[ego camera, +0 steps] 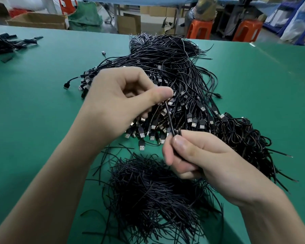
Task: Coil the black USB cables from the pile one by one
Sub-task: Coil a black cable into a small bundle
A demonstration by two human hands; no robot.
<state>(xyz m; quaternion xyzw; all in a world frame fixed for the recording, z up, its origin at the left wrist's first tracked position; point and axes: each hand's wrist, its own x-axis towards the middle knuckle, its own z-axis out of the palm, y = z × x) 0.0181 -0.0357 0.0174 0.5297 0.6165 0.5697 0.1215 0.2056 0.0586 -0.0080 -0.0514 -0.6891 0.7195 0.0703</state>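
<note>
A big pile of black USB cables point(174, 71) lies across the middle of the green table point(42, 106), plugs toward me. My left hand point(120, 103) hovers over the plug end, fingers curled, thumb and fingers pinching one thin black cable point(169, 118). That strand runs down to my right hand point(197, 155), which pinches its other part between thumb and forefinger. To the right sits a heap of coiled cables point(243, 136).
A mound of short black tie strands point(153, 196) lies just in front of me. More black cables point(5, 43) sit at the far left. Beyond the table's far edge stand cardboard boxes point(39, 20) and orange stools point(199, 29).
</note>
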